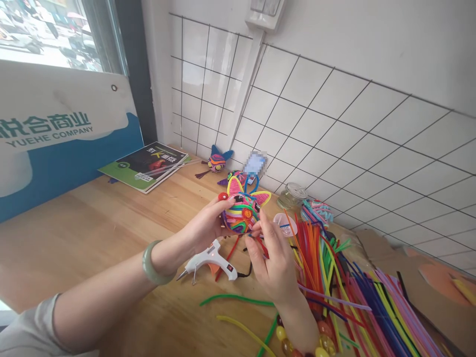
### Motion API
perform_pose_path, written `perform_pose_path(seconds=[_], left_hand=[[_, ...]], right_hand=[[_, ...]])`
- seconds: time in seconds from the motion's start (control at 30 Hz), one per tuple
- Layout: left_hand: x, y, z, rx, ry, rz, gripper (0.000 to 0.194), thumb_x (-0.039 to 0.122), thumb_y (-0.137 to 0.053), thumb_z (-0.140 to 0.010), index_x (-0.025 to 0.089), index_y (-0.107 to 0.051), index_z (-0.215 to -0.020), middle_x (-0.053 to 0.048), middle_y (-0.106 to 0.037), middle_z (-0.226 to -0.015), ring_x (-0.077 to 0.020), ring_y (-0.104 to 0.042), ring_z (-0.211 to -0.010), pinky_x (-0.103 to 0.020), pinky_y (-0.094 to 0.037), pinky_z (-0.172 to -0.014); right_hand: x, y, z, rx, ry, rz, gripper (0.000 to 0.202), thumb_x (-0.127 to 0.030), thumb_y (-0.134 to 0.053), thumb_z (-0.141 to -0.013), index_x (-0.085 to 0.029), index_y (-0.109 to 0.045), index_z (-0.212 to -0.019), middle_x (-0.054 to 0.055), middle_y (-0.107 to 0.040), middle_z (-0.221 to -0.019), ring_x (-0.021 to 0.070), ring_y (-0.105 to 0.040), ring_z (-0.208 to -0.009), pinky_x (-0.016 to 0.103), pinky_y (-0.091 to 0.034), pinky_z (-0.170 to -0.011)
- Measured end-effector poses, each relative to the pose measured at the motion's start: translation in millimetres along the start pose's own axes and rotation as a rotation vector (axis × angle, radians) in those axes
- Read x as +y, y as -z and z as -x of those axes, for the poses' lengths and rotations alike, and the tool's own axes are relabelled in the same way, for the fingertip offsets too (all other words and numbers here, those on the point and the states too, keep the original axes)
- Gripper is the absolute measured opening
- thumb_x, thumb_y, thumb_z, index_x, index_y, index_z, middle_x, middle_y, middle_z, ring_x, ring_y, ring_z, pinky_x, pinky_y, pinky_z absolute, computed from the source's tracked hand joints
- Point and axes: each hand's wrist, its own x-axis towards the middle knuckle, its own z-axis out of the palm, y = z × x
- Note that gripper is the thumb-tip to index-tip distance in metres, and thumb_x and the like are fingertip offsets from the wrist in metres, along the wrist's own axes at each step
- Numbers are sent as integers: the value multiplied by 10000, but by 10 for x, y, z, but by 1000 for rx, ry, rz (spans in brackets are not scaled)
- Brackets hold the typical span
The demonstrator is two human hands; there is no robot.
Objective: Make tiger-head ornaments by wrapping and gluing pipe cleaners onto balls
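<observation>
My left hand [210,218] grips a round, multicoloured pipe-cleaner animal head [240,214] from its left side. The head has pink ears edged in yellow, dark eyes, an orange nose and a blue loop on top. My right hand [273,253] is at its lower right, with bent fingers and thumb against the edge. Whether a small piece sits between those fingers cannot be made out. Below the hands, a white hot glue gun [210,260] lies on the table, its nozzle pointing left. A green pipe cleaner [236,299] and a yellow one [243,328] lie nearer me.
Many coloured pipe cleaners [372,302] spread across the right side. Behind stand another animal head [216,161], a phone [255,164], a glass jar [292,195] and a pink dish [285,224]. Books [147,166] lie at back left, beside a printed board [67,144]. A wire grid [316,109] covers the wall.
</observation>
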Motion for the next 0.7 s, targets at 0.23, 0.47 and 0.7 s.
perform_pose_path(seconds=[0.23,0.47,0.7], left_hand=[[-10,-17,39,-10,-84,-1,223,310,-576,-925,184,-572,-1109,-110,-713,-1053,-202,-691,-872,-314,-592,-723],[-36,-32,49,4,-85,11,190,310,-612,-907,202,-571,-1057,-83,-707,-1016,-183,-675,-851,-308,-599,-700],[-35,41,-68,26,-65,27,279,314,-627,-866,163,-586,-1097,-146,-719,-1051,-245,-704,-868,-362,-593,-706]], right_hand=[[14,-17,-4,-20,143,219,686,-169,-543,-961,-264,-236,-1567,116,-597,-1027,258,-600,-945,442,-544,-808],[27,-15,-8,-3,181,265,703,-141,-565,-945,-246,-250,-1564,100,-604,-949,259,-602,-903,445,-540,-791],[40,-7,-17,10,-45,-62,626,-209,-492,-989,-279,-239,-1558,59,-627,-974,196,-630,-878,384,-568,-804]])
